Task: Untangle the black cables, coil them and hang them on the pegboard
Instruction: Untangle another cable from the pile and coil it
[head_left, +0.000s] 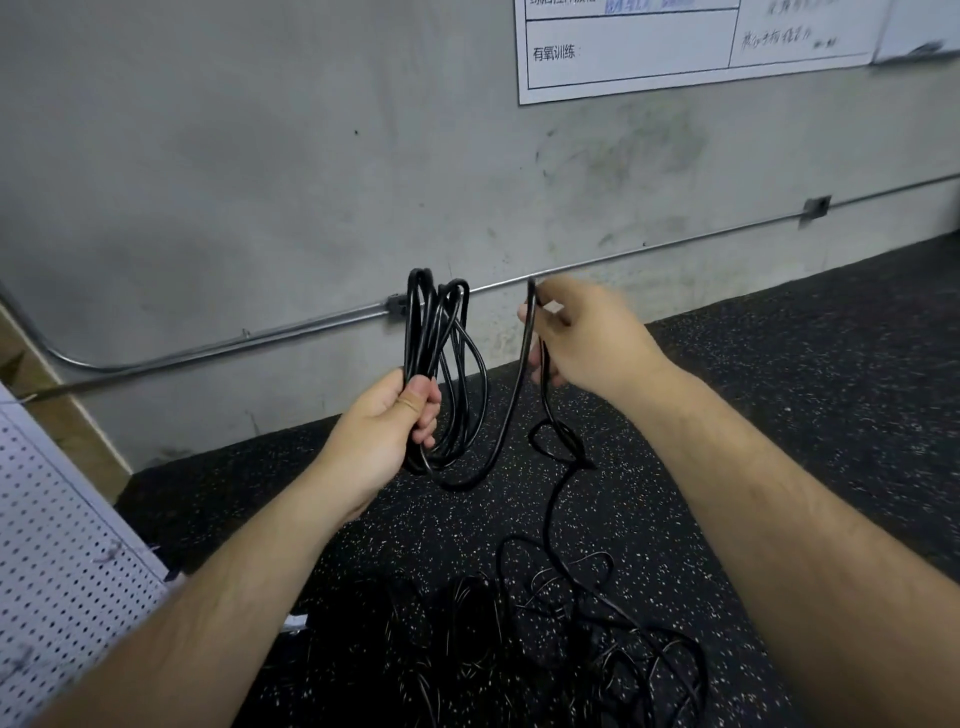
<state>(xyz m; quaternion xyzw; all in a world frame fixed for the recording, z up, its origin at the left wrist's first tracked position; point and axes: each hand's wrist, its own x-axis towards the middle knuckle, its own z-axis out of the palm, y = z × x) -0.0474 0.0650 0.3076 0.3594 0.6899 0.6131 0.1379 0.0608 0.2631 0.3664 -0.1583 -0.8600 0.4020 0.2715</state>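
Coiling is under way, with one black cable partly wound. The white pegboard (62, 545) sits at 8 o'clock at the frame edge; no hooks are visible and nothing hangs on it.

The left hand (387, 431), just left of centre, has fingers and thumb clamped round the coil (441, 364). Several loops are bunched in the fist, tops standing toward 12 and bottoms sagging toward 6.

One run leaves the bottom of the coil and swings up toward 1 o'clock to the right hand (587, 338). That hand pinches the strand (531, 322) between thumb and fingertips. Below the pinch the strand drops toward 6, twists on itself in mid-air, then runs into the tangle (571, 649) on the speckled floor (779, 415) at 5 o'clock. The tangle is too dark to count its cables.

Behind are the grey wall (260, 182), a conduit (234, 345) running from 9 toward 3, and a printed sheet (649, 47) at 1 o'clock.

Risks, as I judge them:
- **Knot:** pulling the strand up hard could cinch the twisted part into a knot.
- **Snag:** it could drag the whole tangle along, because the far end is buried in it.
- **Uneven loops:** they are different lengths, so a slack left-hand grip could let the low ones slip out.
- **Kinked coil:** winding the twist in would make the coil hang badly.
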